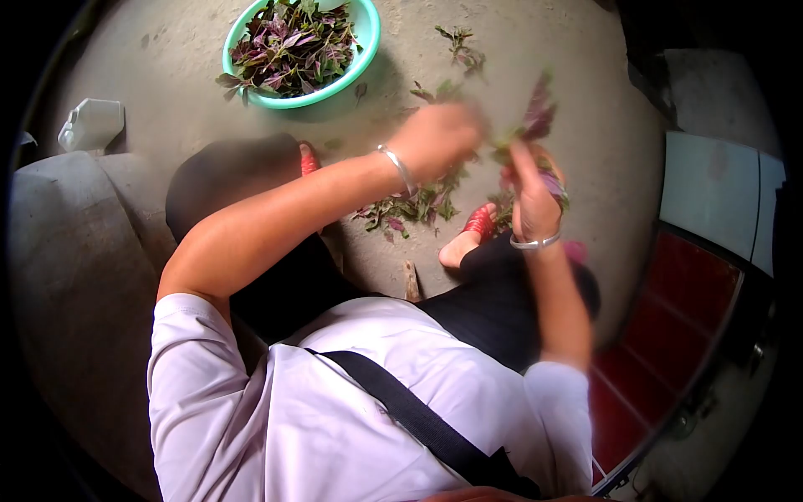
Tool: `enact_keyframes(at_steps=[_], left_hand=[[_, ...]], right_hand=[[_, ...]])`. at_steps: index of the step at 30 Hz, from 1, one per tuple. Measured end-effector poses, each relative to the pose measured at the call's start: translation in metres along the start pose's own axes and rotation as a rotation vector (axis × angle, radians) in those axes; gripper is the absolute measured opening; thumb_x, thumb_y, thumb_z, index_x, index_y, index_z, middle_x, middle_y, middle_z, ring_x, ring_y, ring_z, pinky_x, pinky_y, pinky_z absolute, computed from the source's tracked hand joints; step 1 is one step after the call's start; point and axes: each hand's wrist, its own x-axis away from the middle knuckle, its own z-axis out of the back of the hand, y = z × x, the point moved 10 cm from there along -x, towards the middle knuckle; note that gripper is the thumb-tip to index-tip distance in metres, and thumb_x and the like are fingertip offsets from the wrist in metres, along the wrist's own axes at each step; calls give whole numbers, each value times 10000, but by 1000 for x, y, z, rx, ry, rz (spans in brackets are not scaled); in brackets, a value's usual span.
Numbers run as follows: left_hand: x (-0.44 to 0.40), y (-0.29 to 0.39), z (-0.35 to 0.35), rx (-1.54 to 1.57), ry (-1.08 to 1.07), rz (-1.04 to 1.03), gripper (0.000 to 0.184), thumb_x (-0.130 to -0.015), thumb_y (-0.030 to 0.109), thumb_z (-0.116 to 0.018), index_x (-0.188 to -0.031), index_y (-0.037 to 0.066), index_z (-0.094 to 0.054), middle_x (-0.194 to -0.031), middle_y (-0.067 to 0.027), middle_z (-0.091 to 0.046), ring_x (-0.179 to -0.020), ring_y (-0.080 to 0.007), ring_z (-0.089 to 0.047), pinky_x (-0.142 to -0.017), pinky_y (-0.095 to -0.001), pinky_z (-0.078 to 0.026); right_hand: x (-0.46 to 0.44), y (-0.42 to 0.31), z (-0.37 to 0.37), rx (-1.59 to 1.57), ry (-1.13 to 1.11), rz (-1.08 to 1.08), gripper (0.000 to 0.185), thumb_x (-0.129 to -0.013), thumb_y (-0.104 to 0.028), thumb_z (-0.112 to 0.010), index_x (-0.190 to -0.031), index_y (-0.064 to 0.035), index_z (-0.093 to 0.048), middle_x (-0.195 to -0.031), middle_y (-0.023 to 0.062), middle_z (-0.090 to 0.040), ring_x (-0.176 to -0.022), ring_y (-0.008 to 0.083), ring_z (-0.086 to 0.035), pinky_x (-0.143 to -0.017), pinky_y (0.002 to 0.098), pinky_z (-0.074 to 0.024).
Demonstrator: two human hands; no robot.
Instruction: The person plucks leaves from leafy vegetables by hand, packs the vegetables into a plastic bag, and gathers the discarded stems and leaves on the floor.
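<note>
At the centre is my left hand, above leaves on the floor. Its fingers are smeared by motion, and what they hold, if anything, cannot be made out. Just to its right, my right hand is closed round leafy stems. Purple-green leaves stick up from this hand, blurred, and more show beside its palm. Below and between the hands, loose leafy sprigs lie scattered on the floor. A green-rimmed basin at the top holds a heap of purple-green leaves.
More sprigs lie on the concrete floor beyond my hands. A translucent plastic container stands at the left. My feet in red sandals frame a small wooden piece. A cabinet with dark red panels is at the right.
</note>
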Motion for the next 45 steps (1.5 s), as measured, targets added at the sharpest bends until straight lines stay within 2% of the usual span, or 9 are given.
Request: enact_keyframes(at_steps=[3,11,17,21,25,32,33,37,45], left_hand=[[2,-24,20,448,148,338,86,-815,98,-476,-832,42,-539,-701,3,-548,-617,-77,-509,-580,-204,-424],[28,-44,-32,256,-330,496,317,-857,277,-533,-1071,45,-499,-936,-21,-548,-809,-73,-519,-644,-236,-493],[12,-75,63,214,243,433,163,-846,134,-513,-969,27,-528,-765,-65,-595,-676,-167,-577,-555,-240,-451],[5,-46,177,103,504,170,213,-811,93,-505,-982,-31,-474,-938,-146,-545,-830,-257,-574,-710,-333,-512],[29,-65,215,317,848,317,354,-781,109,-561,-1067,-34,-408,-930,-161,-507,-879,-326,-559,-765,-379,-511],[10,-35,111,280,436,437,299,-884,104,-421,-1148,-36,-435,-1069,-140,-540,-894,-198,-571,-747,-281,-477],[10,-36,103,296,417,471,282,-895,113,-401,-1134,-27,-450,-1081,-124,-546,-884,-164,-568,-734,-250,-461],[14,-40,83,347,348,580,232,-891,108,-412,-1077,-5,-491,-1053,-112,-560,-845,-124,-566,-716,-228,-457],[15,-46,75,331,337,652,183,-884,107,-437,-1021,14,-516,-995,-86,-576,-798,-91,-553,-704,-213,-448]], right_hand=[[-7,-4,9,-35,29,55,154,-804,-159,-609,-871,-21,-592,-713,11,-565,-597,80,-507,-535,209,-402],[15,-6,-52,469,-490,253,222,-794,-153,-607,-939,9,-565,-872,54,-577,-756,106,-546,-683,238,-448],[0,43,-47,382,-571,-130,360,-775,-229,-636,-1033,-2,-531,-860,52,-588,-725,93,-553,-629,232,-453],[-38,118,-10,581,-595,-315,239,-788,-220,-597,-935,-33,-571,-770,23,-596,-565,87,-546,-484,228,-443],[-106,199,33,804,-512,-382,149,-780,-190,-583,-823,-50,-613,-626,20,-579,-507,87,-548,-426,235,-420],[-198,287,31,747,-135,-202,159,-734,-205,-572,-825,-126,-676,-827,68,-649,-780,194,-613,-726,292,-469],[-203,292,20,777,-130,-159,177,-782,-131,-547,-905,-48,-643,-758,58,-641,-616,127,-602,-575,261,-483],[-209,291,-4,1061,-21,-256,184,-759,-258,-569,-842,-120,-657,-927,122,-628,-847,287,-605,-748,375,-474],[-219,321,1,1293,53,-353,230,-776,-231,-530,-935,-84,-609,-957,129,-613,-915,312,-587,-769,406,-470]])
